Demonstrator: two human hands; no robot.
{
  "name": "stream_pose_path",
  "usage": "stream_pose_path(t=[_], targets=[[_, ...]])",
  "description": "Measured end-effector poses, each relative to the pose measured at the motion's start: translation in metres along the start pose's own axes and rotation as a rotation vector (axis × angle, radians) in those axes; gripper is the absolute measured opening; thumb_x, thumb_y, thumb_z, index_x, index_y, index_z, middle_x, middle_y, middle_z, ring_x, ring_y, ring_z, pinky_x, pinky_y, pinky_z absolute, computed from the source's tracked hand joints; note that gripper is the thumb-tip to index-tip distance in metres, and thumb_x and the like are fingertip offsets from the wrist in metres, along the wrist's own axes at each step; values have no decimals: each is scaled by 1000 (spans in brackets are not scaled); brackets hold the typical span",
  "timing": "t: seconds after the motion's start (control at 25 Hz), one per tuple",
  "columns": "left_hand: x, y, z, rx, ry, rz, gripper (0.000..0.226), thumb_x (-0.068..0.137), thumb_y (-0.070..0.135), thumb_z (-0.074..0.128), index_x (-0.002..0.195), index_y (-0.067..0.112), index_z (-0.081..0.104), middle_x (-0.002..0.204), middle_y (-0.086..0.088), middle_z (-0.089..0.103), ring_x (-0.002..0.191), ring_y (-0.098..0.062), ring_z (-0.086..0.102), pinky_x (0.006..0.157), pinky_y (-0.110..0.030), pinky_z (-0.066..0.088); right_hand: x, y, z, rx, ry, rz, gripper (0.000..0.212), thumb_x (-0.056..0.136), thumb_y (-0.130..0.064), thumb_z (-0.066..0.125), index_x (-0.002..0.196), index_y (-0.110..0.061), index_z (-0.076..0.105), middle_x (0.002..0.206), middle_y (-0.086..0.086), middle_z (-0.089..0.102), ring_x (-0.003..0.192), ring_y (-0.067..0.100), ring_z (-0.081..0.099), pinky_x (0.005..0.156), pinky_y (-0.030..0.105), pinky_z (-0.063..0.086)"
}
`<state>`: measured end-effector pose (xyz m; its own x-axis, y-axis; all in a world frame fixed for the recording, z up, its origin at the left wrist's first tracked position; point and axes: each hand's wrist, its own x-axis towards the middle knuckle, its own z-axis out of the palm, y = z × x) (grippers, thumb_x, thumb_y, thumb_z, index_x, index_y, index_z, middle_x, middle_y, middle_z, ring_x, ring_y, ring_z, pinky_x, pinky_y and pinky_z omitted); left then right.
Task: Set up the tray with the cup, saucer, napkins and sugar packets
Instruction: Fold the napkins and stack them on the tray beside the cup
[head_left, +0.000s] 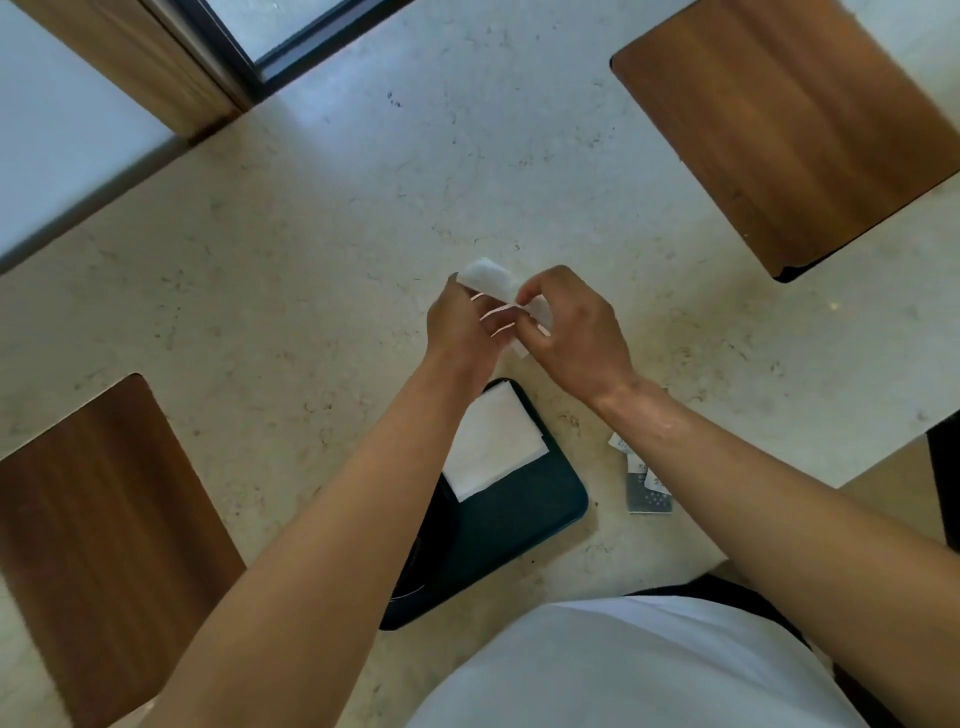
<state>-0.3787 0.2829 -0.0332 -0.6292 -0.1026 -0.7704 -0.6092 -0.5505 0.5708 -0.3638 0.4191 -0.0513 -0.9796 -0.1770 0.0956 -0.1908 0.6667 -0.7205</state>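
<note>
holding a white napkin above the pale stone table, my left hand and right hand both pinch it, fingers closed on its edges. a second folded napkin lies on the dark tray below my wrists, at its far end. sugar packets rest on the table just right of the tray, partly hidden by my right forearm; two wooden chair seats stand nearby.

we count: one dark tray flat on the table; one white napkin folded on its far end; one napkin aloft; sugar packets right of the tray.
</note>
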Motion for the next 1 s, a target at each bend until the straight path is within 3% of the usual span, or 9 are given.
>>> stream_pose_path(t=[0.08, 0.16, 0.28, 0.36, 0.48, 0.6, 0.8, 1.0], targets=[[-12, 7, -15, -195, -68, -111, 45, 99, 41, 50, 113, 0, 64, 101, -21, 71, 87, -35, 72, 80, -46, 59, -9, -6, -7, -23, -40, -137, 17, 86, -9, 72, 102, -6, 66, 103, 8, 68, 88, 25, 67, 68, 38, 56], [-25, 11, -30, -226, -145, -166, 59, 96, 51, 54, 120, -2, 62, 109, -25, 70, 96, -41, 71, 86, -52, 59, -18, -12, -13, -43, -77, -227, 18, 84, -5, 70, 102, -4, 66, 105, 10, 69, 98, 30, 68, 74, 43, 58], [-50, 13, -49, -123, -163, -150, 59, 91, 36, 67, 135, -1, 57, 119, -23, 64, 104, -41, 67, 87, -52, 59, -34, -21, -20, -32, -129, -329, 23, 84, -9, 73, 106, -6, 66, 113, 10, 68, 112, 28, 65, 86, 43, 58], [-65, 10, -58, -51, -141, -81, 41, 93, 21, 67, 127, 0, 60, 118, -21, 62, 104, -38, 66, 85, -50, 60, -48, -29, -23, 28, -152, -369, 31, 85, -17, 74, 112, -6, 63, 116, 9, 64, 109, 24, 63, 86, 37, 57], [-88, 7, -67, 92, -79, 20, 15, 95, 13, 65, 106, 1, 68, 105, -18, 65, 98, -35, 67, 81, -46, 60, -67, -39, -26, 139, -76, -243, 35, 88, -28, 66, 116, -9, 57, 118, 3, 53, 105, 10, 55, 86, 22, 50], [-112, 3, -77, 120, -67, 83, 15, 97, 14, 63, 102, 2, 70, 94, -13, 66, 88, -29, 63, 74, -38, 51, -81, -46, -31, 237, 53, -12, 30, 89, -38, 56, 113, -20, 57, 117, -4, 48, 106, -3, 49, 91, 15, 43], [-146, -5, -95, 104, -50, 164, 22, 98, 14, 63, 110, -3, 70, 102, -18, 67, 93, -32, 62, 79, -40, 49, -101, -54, -41, 298, -43, 166, 29, 88, -41, 57, 117, -39, 61, 106, -8, 52, 92, 5, 56, 78, 24, 54], [-168, -13, -109, 70, -38, 207, 30, 97, 12, 63, 117, -10, 67, 104, -21, 65, 96, -35, 61, 86, -43, 48, -115, -70, -43, 317, -85, 103, 39, 88, -52, 63, 122, -32, 69, 93, 5, 57, 79, 18, 54, 71, 26, 52]])
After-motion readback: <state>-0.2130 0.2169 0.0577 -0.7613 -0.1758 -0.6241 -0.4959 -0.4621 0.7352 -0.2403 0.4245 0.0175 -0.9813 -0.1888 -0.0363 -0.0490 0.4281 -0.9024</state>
